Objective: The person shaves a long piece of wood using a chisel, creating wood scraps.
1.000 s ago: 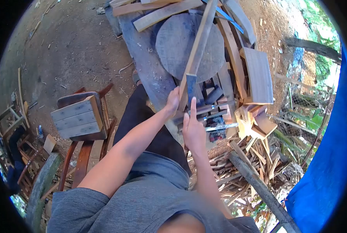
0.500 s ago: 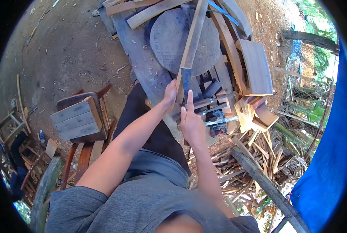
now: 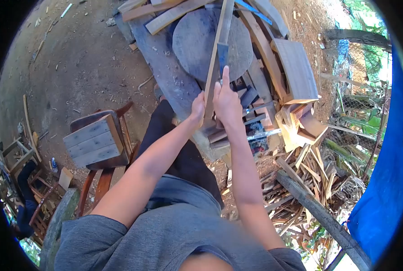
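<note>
A long, narrow wooden strip [image 3: 211,70] runs from my left hand [image 3: 198,107] up and away over a round wooden slab [image 3: 190,45]. The fingers of my left hand are wrapped round the strip's near end. My right hand [image 3: 227,101] grips a flat-bladed tool [image 3: 222,53], its index finger stretched along the metal. The bluish blade lies lengthwise against the strip and narrows towards my hand, which hides the handle. Beneath my right hand, several dark wooden pieces and metal tools [image 3: 262,134] lie close together.
The slab rests on a worn bench board [image 3: 165,63], with long boards [image 3: 174,16] behind it. A wooden box-like piece [image 3: 296,72] stands at right, above a heap of scrap sticks [image 3: 309,180]. A chair [image 3: 104,180] holds a slatted wooden piece [image 3: 93,144] at left. A blue tarp [image 3: 377,180] hangs right.
My right hand has slid the flat-bladed tool forward along the wooden strip, away from my body. My left hand keeps its hold at the near end. The view has shifted slightly.
</note>
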Tool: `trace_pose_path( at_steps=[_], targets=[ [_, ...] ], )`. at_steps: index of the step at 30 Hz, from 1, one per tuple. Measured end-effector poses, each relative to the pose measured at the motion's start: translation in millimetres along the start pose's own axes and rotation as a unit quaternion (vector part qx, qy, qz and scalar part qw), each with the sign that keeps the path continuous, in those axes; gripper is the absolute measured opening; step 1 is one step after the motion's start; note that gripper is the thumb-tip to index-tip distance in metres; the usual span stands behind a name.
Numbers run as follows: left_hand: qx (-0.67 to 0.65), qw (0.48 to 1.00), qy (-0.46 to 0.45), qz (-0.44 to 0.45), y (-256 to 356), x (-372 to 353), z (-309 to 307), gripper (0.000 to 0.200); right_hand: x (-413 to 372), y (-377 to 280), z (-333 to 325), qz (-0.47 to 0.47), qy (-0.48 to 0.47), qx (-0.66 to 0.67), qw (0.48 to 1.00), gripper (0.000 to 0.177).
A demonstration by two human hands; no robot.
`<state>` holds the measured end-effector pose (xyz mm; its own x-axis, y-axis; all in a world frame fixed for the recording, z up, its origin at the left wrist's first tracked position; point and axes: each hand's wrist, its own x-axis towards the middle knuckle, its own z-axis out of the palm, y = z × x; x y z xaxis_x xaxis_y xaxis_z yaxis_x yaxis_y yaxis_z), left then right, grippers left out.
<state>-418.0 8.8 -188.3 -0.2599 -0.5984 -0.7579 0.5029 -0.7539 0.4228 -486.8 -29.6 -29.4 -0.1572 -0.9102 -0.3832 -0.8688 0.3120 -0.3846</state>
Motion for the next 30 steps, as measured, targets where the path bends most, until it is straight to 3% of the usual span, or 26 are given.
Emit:
trace_pose_path(
  at_steps=[6,9,12,15,17,19,21,23,26,27,30],
  targets=[
    [0.004,0.999,-0.032,0.002,-11,12,-9,0.032,-78,6,9,0.049,-0.104,-0.037,0.993,0.060],
    [0.005,1.000,0.009,-0.003,3,-4,5,0.032,-21,-5,-10,0.021,-0.038,-0.023,0.999,0.059],
    [0.010,1.000,0.001,-0.012,-3,0,-2,0.032,36,-8,-20,0.047,-0.041,0.026,0.998,0.058],
    [0.022,1.000,0.008,-0.018,4,0,7,0.033,1,3,-12,0.010,-0.032,-0.049,0.998,0.058],
    [0.037,0.996,0.061,0.055,-1,-3,9,0.047,-17,-3,-12,0.029,-0.063,-0.025,0.997,0.058],
    [0.024,0.997,0.064,0.027,-4,-7,6,0.049,-21,-4,-16,0.057,-0.086,-0.007,0.995,0.059],
    [0.038,0.998,0.035,-0.020,-6,2,0,0.051,24,-8,-23,0.037,-0.062,-0.027,0.997,0.059],
    [0.035,0.999,0.028,-0.008,-8,5,0,0.048,67,-13,-30,0.029,-0.029,-0.005,0.999,0.058],
    [0.040,0.999,0.018,0.011,-4,0,4,0.046,54,-5,-31,-0.012,-0.017,-0.027,0.999,0.059],
    [0.047,0.998,0.025,0.018,-3,0,6,0.047,34,-15,-37,0.045,-0.070,-0.077,0.994,0.059],
    [0.026,0.998,0.043,0.036,7,-13,13,0.048,8,-11,-28,0.058,-0.121,-0.033,0.990,0.059]
  ],
)
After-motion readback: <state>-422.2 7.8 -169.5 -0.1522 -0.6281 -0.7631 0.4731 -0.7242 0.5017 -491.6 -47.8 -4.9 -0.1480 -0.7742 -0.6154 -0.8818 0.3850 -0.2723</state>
